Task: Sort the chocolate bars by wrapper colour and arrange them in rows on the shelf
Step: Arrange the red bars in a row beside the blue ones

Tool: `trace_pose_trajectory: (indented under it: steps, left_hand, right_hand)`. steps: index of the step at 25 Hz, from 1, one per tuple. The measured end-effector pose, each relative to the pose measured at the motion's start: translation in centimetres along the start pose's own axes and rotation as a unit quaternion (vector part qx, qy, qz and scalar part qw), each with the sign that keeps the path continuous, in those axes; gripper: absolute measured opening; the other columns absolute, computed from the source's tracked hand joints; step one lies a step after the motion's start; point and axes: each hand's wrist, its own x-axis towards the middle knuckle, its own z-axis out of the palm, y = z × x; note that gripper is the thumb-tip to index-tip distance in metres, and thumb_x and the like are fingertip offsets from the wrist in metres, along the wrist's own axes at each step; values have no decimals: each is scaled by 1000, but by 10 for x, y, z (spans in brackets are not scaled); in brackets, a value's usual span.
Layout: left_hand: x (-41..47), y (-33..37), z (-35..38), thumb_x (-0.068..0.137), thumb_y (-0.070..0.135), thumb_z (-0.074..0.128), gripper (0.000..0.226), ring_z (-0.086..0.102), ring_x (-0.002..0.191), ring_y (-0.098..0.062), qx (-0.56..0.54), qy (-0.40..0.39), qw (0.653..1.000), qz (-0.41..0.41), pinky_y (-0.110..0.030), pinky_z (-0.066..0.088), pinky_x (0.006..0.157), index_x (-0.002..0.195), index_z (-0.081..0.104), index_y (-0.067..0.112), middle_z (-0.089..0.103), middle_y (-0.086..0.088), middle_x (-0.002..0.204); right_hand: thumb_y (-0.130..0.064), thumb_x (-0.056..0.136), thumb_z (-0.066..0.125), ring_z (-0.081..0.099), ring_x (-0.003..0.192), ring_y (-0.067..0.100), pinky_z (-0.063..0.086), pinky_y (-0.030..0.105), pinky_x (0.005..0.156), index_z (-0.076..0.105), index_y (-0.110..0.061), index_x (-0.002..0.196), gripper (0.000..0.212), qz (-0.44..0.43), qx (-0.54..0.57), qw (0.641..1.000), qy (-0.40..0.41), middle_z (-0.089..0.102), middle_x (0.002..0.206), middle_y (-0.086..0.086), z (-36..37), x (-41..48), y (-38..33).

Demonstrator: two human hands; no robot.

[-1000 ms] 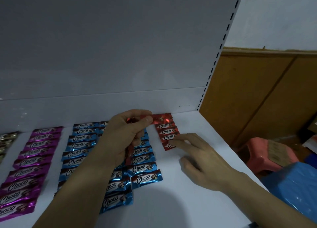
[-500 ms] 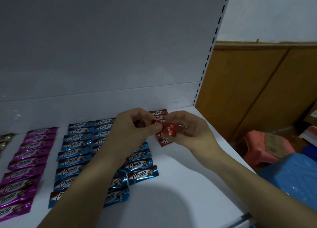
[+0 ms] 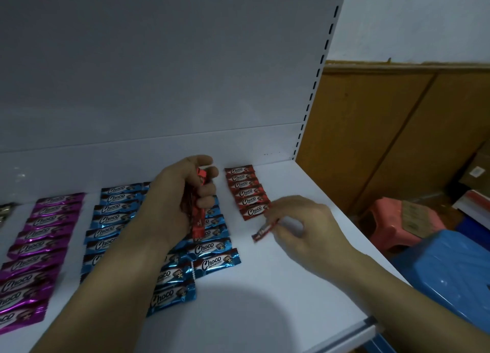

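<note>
head | left hand [image 3: 173, 204] fingers grip glossy red foil bars [image 3: 197, 217] | right hand [image 3: 305, 226] fingers pinch one flat red bar [image 3: 265, 229]

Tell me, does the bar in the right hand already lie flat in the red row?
No, the right hand pinches the red bar tilted on edge, just in front of the red row.

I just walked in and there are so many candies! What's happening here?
A person is sorting Choco bars by colour on a white shelf. The left hand grips a bunch of red bars. The right hand pinches one red bar just in front of the red row. To its left lie rows of blue bars and purple bars.
</note>
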Motion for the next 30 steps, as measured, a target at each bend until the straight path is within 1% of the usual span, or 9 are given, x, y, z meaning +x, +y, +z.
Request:
trace_pose_trajectory:
  steps: [2,6,9,12,15,17,22,27,30]
  left_hand:
    - [0,1,-2,79,-8,32,39,40,50,-12,-49,-8,999,-13,-21,34,40,106,55,8,64,-12,89]
    - [-2,0,-1,87,-1,31,29,37,46,-12,-61,-29,998,-21,-20,31,39,108,48,10,72,-20,113]
    - [-2,2,-6,86,9,30,25,30,43,-10,-86,-48,995,-33,-19,26,40,101,49,9,70,-21,121]
    - [-4,2,-6,73,4,31,35,30,46,-10,-102,-54,992,-43,-20,28,40,101,51,6,71,-23,118]
    - [-4,0,-3,76,-1,30,34,33,48,-10,-85,-45,994,-49,-20,32,40,101,52,5,72,-22,115]
    - [-3,-1,-2,81,-1,30,30,36,48,-10,-81,-39,995,-52,-20,33,41,98,53,4,72,-22,114]
    - [-2,-2,-4,84,4,36,23,38,50,-11,-79,-44,994,-57,-20,35,42,90,58,3,72,-21,113]
    - [0,-1,-7,76,8,47,18,34,51,-9,-128,-58,988,-70,-19,34,43,87,60,6,64,-12,91]
    - [2,-8,-2,69,-2,45,28,36,51,-10,-168,-36,983,-62,-21,37,45,92,60,7,60,-9,87]
  right_hand:
    - [-12,79,57,62,102,2,55,29,90,76,-22,94,26,-7,-57,998,-24,73,103,-13,4,-6,-1]
    - [-34,83,42,56,99,-4,46,7,84,70,-22,96,33,48,1,998,42,60,103,-21,3,-6,-12]
    - [-37,87,49,55,103,3,50,16,84,71,-26,108,32,26,-27,997,-70,58,110,-17,8,-9,-12]
    - [-30,91,58,57,105,5,52,16,87,69,-27,116,28,26,-48,993,-104,59,113,-17,12,-11,-7]
    - [-23,90,63,59,94,3,50,13,82,69,-24,104,15,29,-25,997,-62,61,102,-17,12,-10,-4]
    - [-23,90,64,61,92,3,53,17,83,72,-22,99,11,25,-26,998,-42,64,101,-14,13,-9,-2]
    - [-31,93,64,60,106,3,54,21,94,73,-25,111,21,29,-40,998,-39,67,113,-13,14,-10,-3]
    - [-35,93,58,59,108,3,55,26,93,71,-25,116,28,26,-41,998,-42,65,117,-14,16,-10,-5]
    - [-34,92,61,58,107,2,51,13,86,68,-25,117,27,28,11,999,14,60,118,-16,10,-7,-15]
